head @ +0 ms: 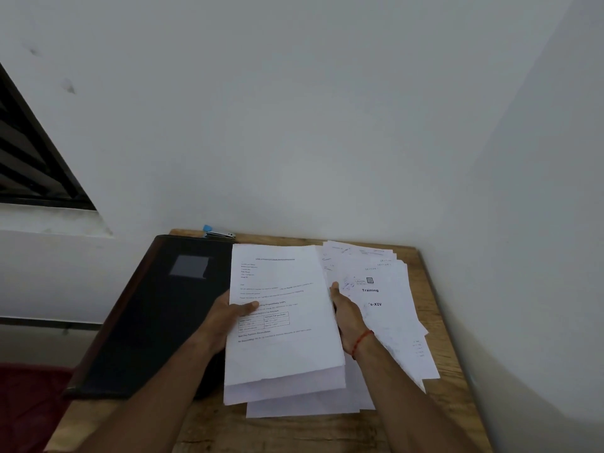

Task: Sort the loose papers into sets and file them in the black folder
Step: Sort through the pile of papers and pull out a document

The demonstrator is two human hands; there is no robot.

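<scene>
wooden table sits in a wall corner, with walls close behind and on the right. the closed black folder covers its left side. between it and the fanned loose papers, the held stack of sheets hovers over more pages. this looks like sorting, one set being squared. left hand grips the stack's left edge, thumb on top. right hand is at the right edge, fingers hidden, grasp unclear. next, i'd judge, the folder must open, and free room lies leftward only. blue stapler at the far edge.
</scene>
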